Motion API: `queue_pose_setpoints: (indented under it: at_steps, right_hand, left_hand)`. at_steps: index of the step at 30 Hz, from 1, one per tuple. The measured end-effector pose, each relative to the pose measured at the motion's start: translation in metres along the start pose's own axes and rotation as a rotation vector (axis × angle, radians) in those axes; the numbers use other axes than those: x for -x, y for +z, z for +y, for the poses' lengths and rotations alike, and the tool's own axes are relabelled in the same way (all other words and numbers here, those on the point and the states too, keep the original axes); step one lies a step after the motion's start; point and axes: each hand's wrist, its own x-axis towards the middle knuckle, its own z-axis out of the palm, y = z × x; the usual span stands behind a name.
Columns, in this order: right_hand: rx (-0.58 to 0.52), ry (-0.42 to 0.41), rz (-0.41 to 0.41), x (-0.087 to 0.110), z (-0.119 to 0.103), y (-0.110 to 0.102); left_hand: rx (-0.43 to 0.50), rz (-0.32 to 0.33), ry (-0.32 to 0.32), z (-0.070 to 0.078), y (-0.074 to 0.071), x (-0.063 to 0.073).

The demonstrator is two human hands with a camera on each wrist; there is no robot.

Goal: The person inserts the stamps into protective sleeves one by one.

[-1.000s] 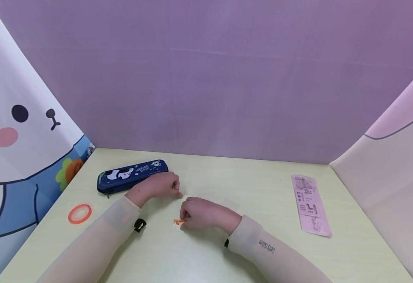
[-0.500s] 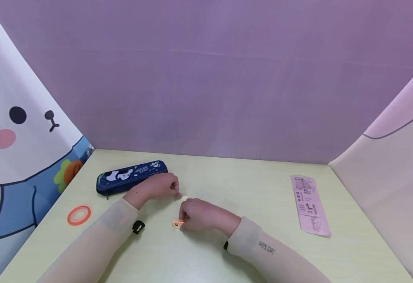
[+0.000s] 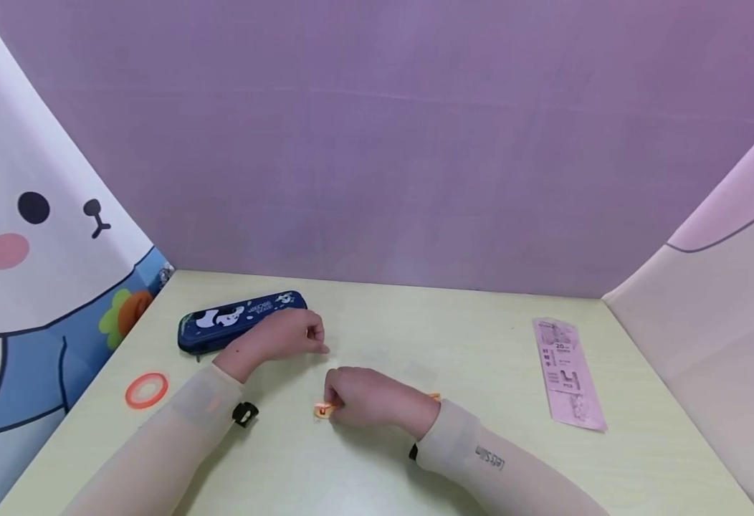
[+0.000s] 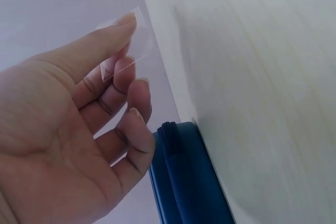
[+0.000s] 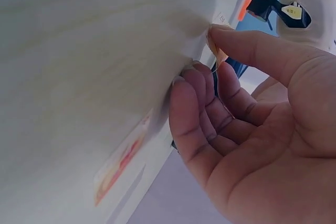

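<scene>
Between thumb and index finger my left hand (image 3: 287, 335) pinches a small square of clear film (image 4: 139, 43), seen best in the left wrist view. This hand is in front of the dark blue panda pencil case (image 3: 222, 320). My right hand (image 3: 373, 396) is low over the table and pinches a small orange-and-white printed slip (image 3: 322, 411) by its edge; its fingertips hide part of it. A second orange printed strip (image 5: 119, 163) lies flat on the table under the right hand, and just its edge shows past the wrist in the head view.
An orange ring (image 3: 146, 390), like a tape roll, lies at the left of the table. A pink printed wrapper (image 3: 569, 374) lies at the right. Faint clear pieces (image 3: 421, 371) seem to lie beyond the right hand. Purple cloth (image 3: 377, 158) hangs behind.
My left hand has drawn slightly to the left, away from the right hand. The right hand has dropped a little toward me, and an orange edge now shows beyond its wrist.
</scene>
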Motion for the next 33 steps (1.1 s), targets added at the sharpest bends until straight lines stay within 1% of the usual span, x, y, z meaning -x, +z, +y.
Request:
queue_pose_setpoints:
  at_steps: [3, 7, 15, 21, 26, 30, 33]
  right_hand:
    - [0.003, 0.0, 0.001, 0.002, -0.001, -0.002]
    - [0.009, -0.011, 0.006, 0.003, -0.001, -0.003]
    - [-0.007, -0.03, 0.022, 0.0, 0.003, -0.002]
    - [-0.044, -0.019, 0.029, 0.001, 0.003, 0.0]
    - [-0.078, -0.012, 0.025, 0.003, 0.003, 0.001]
    - [-0.121, -0.038, 0.039, 0.01, 0.005, -0.003]
    - [-0.172, -0.09, 0.062, 0.019, 0.009, -0.013]
  left_hand:
    - [0.023, -0.002, -0.014, 0.003, -0.002, 0.002]
    - [0.045, -0.001, -0.014, 0.006, -0.003, 0.003]
    - [0.066, -0.006, 0.006, 0.009, -0.004, 0.003]
    - [0.106, -0.02, -0.007, 0.005, -0.002, 0.004]
    - [0.138, -0.026, -0.001, 0.002, -0.001, 0.005]
    - [0.169, -0.032, 0.009, 0.003, -0.003, 0.007]
    - [0.201, -0.034, 0.021, 0.003, -0.005, 0.009]
